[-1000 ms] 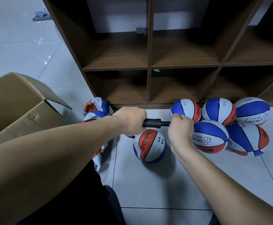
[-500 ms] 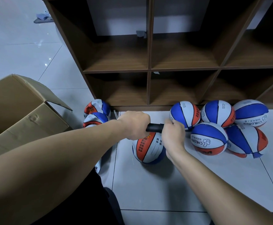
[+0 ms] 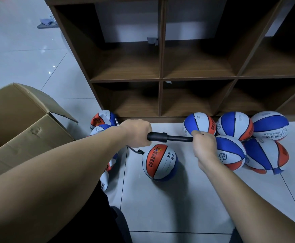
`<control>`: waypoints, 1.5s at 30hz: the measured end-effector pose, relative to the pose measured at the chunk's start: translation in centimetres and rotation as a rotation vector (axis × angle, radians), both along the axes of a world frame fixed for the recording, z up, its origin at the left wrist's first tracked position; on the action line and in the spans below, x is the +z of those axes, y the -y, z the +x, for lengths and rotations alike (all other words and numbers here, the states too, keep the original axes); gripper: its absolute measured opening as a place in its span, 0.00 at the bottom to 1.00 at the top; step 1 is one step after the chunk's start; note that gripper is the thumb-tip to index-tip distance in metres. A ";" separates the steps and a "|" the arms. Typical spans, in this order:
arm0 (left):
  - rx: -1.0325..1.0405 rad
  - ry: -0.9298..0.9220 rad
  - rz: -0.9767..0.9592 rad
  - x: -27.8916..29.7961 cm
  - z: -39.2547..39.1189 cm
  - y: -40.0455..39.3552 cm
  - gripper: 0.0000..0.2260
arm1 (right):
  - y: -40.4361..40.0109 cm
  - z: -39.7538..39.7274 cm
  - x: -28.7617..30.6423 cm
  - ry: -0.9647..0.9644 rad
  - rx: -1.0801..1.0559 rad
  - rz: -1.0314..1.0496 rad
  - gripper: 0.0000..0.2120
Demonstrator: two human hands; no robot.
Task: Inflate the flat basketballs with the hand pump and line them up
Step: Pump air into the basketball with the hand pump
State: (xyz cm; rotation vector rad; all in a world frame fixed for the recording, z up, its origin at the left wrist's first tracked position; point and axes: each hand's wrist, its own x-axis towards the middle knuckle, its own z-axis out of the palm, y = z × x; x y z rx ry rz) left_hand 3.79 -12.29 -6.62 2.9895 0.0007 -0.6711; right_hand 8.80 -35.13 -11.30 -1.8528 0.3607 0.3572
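A black hand pump [image 3: 167, 137] lies level between my hands above the floor. My left hand [image 3: 137, 133] grips its barrel, and my right hand [image 3: 204, 146] grips the handle with the rod drawn out. A thin black hose [image 3: 136, 151] runs from the pump to a red, white and blue basketball [image 3: 159, 162] on the floor beneath. Several round inflated balls [image 3: 234, 127] cluster at the right against the shelf. Flat balls [image 3: 103, 120] lie in a pile at the left, partly hidden by my left arm.
A brown wooden cubby shelf [image 3: 160, 79] stands right behind the balls. An open cardboard box [image 3: 20, 123] sits at the left. White tiled floor [image 3: 169, 207] stretches in front of me. My dark-clothed knee shows at the bottom.
My right hand pushed the handle in toward the barrel, then pulled it back out to the right. My left hand stayed on the barrel.
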 end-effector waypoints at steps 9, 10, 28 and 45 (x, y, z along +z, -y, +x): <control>-0.010 0.015 0.030 0.1 0.3 0.4 0.04 | 0.2 1.0 -0.2 -0.074 -0.159 0.059 0.16; -0.016 0.021 0.035 0.2 0.4 0.5 0.05 | -0.2 0.9 -0.1 -0.064 -0.154 0.056 0.17; -0.034 0.055 0.030 -0.2 -0.3 2.7 0.08 | -4.8 -3.1 1.0 0.119 0.024 -0.015 0.15; 0.044 -0.035 -0.123 -0.8 0.0 2.1 0.08 | -1.9 -1.2 0.4 0.029 0.068 0.057 0.18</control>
